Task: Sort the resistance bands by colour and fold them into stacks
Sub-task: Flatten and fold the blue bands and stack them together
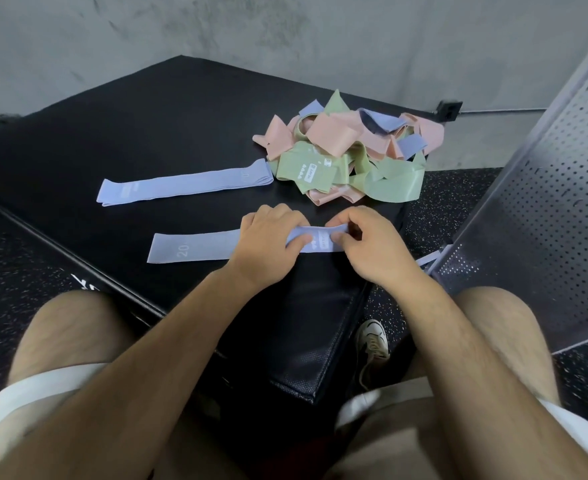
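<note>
A lavender band lies flat near the front of the black padded box, its right end lifted. My left hand grips the band near the middle, thumb on top. My right hand pinches the raised right end between thumb and fingers. Farther back lies another lavender band, stretched out flat. A tangled heap of green, pink and lavender bands sits at the box's back right corner.
A grey perforated metal panel leans at the right. Speckled rubber floor surrounds the box. My bare knees and a white shoe are below. A concrete wall stands behind.
</note>
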